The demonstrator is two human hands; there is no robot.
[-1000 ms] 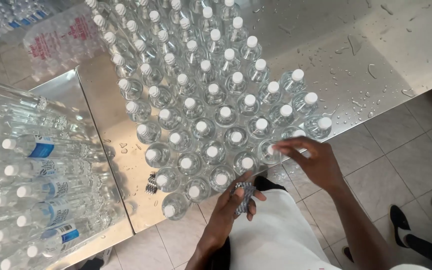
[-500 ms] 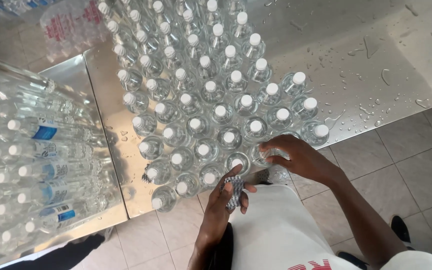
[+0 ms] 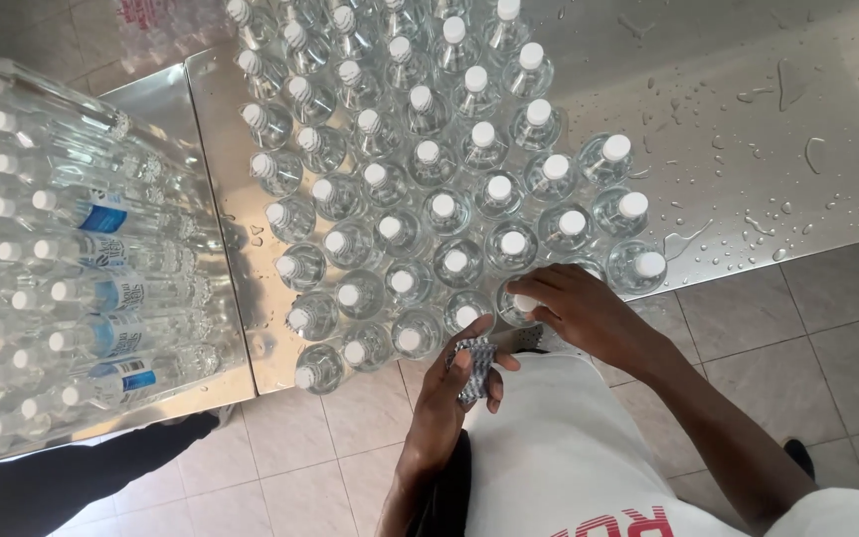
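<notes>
Standing in tight rows on the stainless steel bench [image 3: 748, 89], dozens of clear plastic bottles with white screw caps [image 3: 429, 159] fill its left part, running from the far edge down to the near edge. Each looks full of clear liquid, though from straight above the fill level cannot be read. All the visible caps are on.

At the near edge of the bench, the right hand [image 3: 579, 308] reaches in from the right, its fingers curled down over the white cap of the nearest clear bottle [image 3: 517, 303], gripping the cap from above. That bottle stands upright in the front row, touching its neighbours on the left and behind.

Just off the near edge, over the tiled floor, the left hand [image 3: 454, 383] is half closed around a small stack of thin silvery-grey printed sleeves [image 3: 476, 363], pinched between thumb and fingers and held close to the front row of bottles. What kind of sleeves or labels these are cannot be told for certain.

Water droplets [image 3: 748, 209] lie scattered over the bare right part of the bench.

To the left, on a second steel surface [image 3: 166, 99] butted against the bench's left edge, a shrink-wrapped pack of capped bottles with blue labels [image 3: 62, 278] lies on its side, caps pointing left.

A dark sleeve [image 3: 72, 477] of another person shows at the lower left.
</notes>
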